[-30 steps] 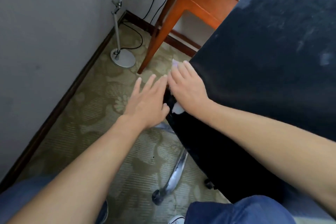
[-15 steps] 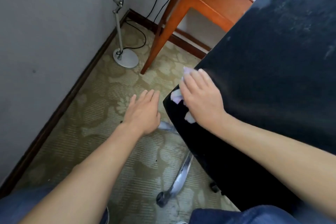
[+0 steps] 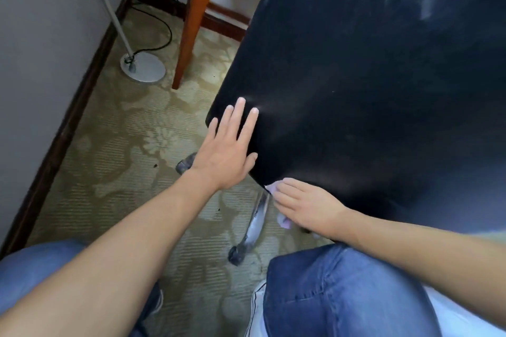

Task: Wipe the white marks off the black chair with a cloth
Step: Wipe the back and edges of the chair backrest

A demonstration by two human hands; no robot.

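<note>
The black chair (image 3: pixel 369 76) fills the right half of the view, with faint white marks (image 3: pixel 425 7) near its upper right. My left hand (image 3: pixel 227 148) lies flat with straight fingers against the chair's left corner. My right hand (image 3: pixel 306 206) presses a pale lilac cloth (image 3: pixel 273 187) onto the chair's lower edge with flat fingers. Only small bits of the cloth peek out above and below the hand.
The chair's chrome base leg (image 3: pixel 254 224) and castor (image 3: pixel 237 253) stand on the patterned carpet below the hands. A floor lamp base (image 3: pixel 143 67) with a black cable sits near the wall. An orange wooden table leg (image 3: pixel 191 22) stands behind. My jeans-clad knees (image 3: pixel 342 293) are at the bottom.
My right hand slid the cloth down along the chair's edge to its lower corner. My left hand rose from beside the chair and now rests flat on its left corner.
</note>
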